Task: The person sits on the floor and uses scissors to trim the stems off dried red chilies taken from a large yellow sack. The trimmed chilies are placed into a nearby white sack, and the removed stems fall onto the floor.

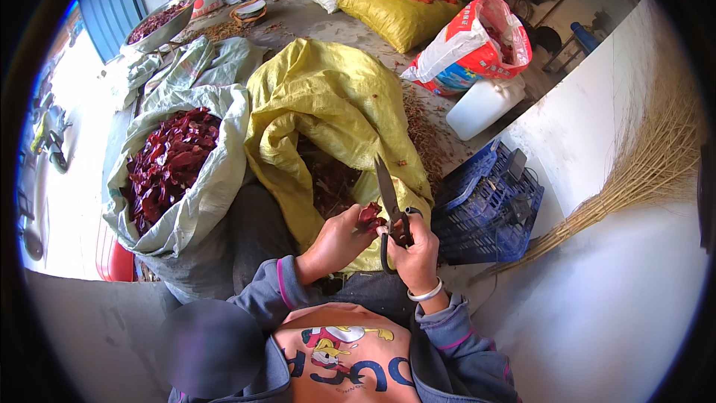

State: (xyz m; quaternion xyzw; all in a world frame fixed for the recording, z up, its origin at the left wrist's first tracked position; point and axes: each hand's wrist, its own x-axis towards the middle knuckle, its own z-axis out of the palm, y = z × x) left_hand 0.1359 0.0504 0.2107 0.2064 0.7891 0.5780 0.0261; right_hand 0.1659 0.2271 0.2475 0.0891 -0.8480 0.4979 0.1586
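In my left hand (341,240) I pinch a small dark red calyx (370,216), which looks like roselle. My right hand (417,249) grips a pair of scissors (389,187) by dark handles, the dark blades pointing away from me. The scissors are right beside the calyx, and my fingers partly hide where the two meet. Beneath both hands, a yellow woven sack (330,84) gapes open in front of me, dark reddish plant matter (330,179) inside. To the left stands a pale woven sack (224,179), heaped with loose dark red calyx pieces (173,162).
A blue plastic crate (486,207) and a twig broom (609,196) lean at the right. Beyond them are a white jug (485,106) and a red-and-white bag (453,50). Full sacks (397,17) lie at the back; a metal basin (168,28) holds more red pieces.
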